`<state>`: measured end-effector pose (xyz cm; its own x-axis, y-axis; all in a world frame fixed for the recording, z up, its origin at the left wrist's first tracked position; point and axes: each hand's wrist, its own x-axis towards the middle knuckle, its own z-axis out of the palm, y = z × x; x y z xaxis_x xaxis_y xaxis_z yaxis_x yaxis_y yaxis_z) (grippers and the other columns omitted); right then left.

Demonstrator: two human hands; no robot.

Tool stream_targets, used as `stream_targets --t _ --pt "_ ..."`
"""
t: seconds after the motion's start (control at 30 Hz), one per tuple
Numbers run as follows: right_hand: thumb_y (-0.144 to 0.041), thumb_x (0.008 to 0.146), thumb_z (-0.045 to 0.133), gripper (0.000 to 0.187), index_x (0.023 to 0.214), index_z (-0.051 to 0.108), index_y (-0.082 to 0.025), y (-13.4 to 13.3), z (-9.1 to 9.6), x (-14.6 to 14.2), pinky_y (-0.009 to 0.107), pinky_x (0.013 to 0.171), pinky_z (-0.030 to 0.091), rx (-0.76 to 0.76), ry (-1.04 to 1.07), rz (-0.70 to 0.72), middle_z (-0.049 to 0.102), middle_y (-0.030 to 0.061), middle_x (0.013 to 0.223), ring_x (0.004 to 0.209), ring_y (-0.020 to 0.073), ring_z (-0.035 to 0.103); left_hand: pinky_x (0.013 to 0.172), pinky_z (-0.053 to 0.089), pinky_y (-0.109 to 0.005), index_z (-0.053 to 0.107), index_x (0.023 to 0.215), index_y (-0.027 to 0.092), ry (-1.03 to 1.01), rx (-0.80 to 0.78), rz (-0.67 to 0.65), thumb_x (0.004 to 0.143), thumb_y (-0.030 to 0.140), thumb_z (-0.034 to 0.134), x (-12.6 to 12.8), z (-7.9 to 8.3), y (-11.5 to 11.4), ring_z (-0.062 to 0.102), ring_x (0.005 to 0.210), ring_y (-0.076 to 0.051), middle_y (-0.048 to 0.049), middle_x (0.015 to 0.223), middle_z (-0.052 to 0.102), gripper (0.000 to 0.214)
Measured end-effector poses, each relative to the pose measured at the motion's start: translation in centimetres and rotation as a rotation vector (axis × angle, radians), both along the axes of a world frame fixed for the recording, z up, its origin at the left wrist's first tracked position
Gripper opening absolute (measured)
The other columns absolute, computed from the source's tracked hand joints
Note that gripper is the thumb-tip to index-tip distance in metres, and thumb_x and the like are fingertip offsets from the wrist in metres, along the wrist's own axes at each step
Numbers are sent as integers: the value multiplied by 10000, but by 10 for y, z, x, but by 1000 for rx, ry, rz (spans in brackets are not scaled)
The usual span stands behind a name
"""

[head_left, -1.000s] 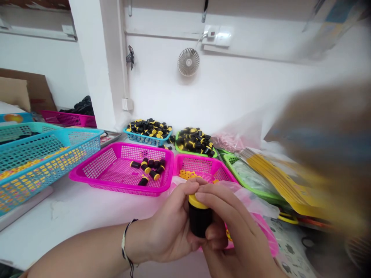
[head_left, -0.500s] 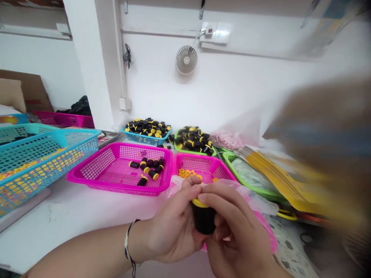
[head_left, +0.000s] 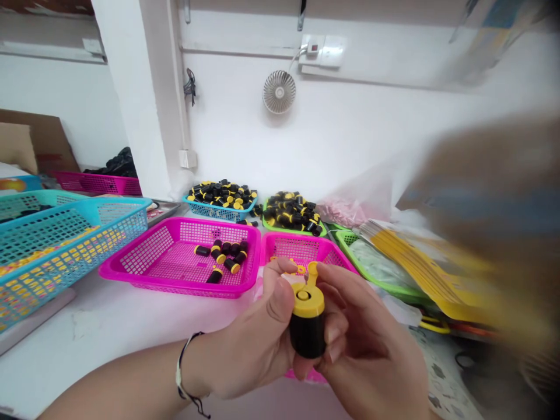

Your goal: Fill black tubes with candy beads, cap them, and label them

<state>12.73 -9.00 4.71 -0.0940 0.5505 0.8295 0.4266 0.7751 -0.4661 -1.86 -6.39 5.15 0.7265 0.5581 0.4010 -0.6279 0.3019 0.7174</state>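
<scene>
Centrally held container point(head_left: 307, 337): black body under a yellow cap point(head_left: 309, 300), roughly upright, lower centre of the frame, between both hands.
Cap tab point(head_left: 312, 274): raised at the cap's back edge, baring a yellow nub in a dark round recess.
Left hand point(head_left: 249, 347): grip clamped on the container's left side, thumb beside the cap; cord bracelet point(head_left: 178, 376) at the wrist.
Right hand point(head_left: 376, 350): grip clamped on the container's right side, index fingertip at the raised tab.
Smaller pink basket point(head_left: 335, 252): just behind the hands, with small yellow rings point(head_left: 301, 269) in it.
Larger pink basket point(head_left: 149, 265): left of centre on the white desk point(head_left: 65, 364), a loose group of black-and-yellow containers point(head_left: 240, 255) towards its right side.
Far baskets: one blue point(head_left: 219, 211), one green point(head_left: 295, 231), mid-frame against the wall, both heaped with similar containers.
Yellow packets point(head_left: 400, 262): stacked at right, partly blurred.
Fan point(head_left: 279, 92): upper centre, on the wall.
</scene>
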Motion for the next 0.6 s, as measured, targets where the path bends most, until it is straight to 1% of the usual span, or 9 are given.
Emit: stream_targets --t 0.1,0.17,0.23,0.3,0.33,0.4,0.47,0.53,0.6 --pt "58 731 626 804 1426 416 -287 -2 -2 1 287 579 618 35 37 106 671 108 1181 894 223 719 619 349 -201 595 961 198 52 -84 -41 864 727 394 1 3 -4 490 720 -114 -24 821 512 575" --pt "93 701 643 841 1412 398 -284 -2 -2 1 270 599 625 67 33 167 666 95 1176 963 229 712 683 363 -212 606 930 186 41 -152 -66 806 765 457 3 5 -6 485 725 -110 -15 808 503 611" --pt "112 676 635 738 1296 471 -255 -2 0 0 290 688 635 83 27 173 661 83 1117 1037 237 684 727 377 -217 617 910 169 33 -193 -102 771 769 521 5 4 -7 484 724 -107 -15 799 512 622" --pt "130 662 569 600 1136 519 -235 0 2 -1 333 814 618 136 27 157 662 65 1038 1033 220 670 741 388 -207 640 902 147 29 -211 -146 775 738 569 6 3 -7 496 735 -104 -20 802 537 609" --pt "131 649 531 557 1070 522 -233 1 3 -1 354 882 593 182 8 154 668 52 1011 1021 205 666 737 393 -198 652 928 157 12 -231 -160 791 695 601 6 3 -6 511 748 -101 -18 823 559 558" --pt "112 620 498 502 990 512 -227 4 5 1 367 991 520 302 -102 149 694 35 999 1033 179 656 713 403 -180 655 985 215 -46 -282 -151 830 577 659 6 2 -5 545 765 -87 9 864 598 393" --pt "80 625 509 462 984 514 -210 8 7 5 344 1045 448 394 -281 108 715 41 1046 1086 159 639 710 422 -167 629 995 269 -92 -337 -96 852 473 693 6 2 -4 571 765 -69 45 891 623 257" --pt "29 687 546 441 1065 523 -197 13 11 11 377 1071 389 440 -453 31 719 53 1096 1136 170 618 664 439 -164 596 984 254 -64 -323 -37 869 490 668 6 4 -5 577 700 -69 42 867 635 272" --pt "-113 766 632 428 1160 512 -226 16 19 20 480 1073 348 425 -534 -60 691 69 1175 1186 236 582 576 436 -178 546 975 229 14 -247 14 896 541 603 3 9 -7 573 624 -91 11 825 639 327"
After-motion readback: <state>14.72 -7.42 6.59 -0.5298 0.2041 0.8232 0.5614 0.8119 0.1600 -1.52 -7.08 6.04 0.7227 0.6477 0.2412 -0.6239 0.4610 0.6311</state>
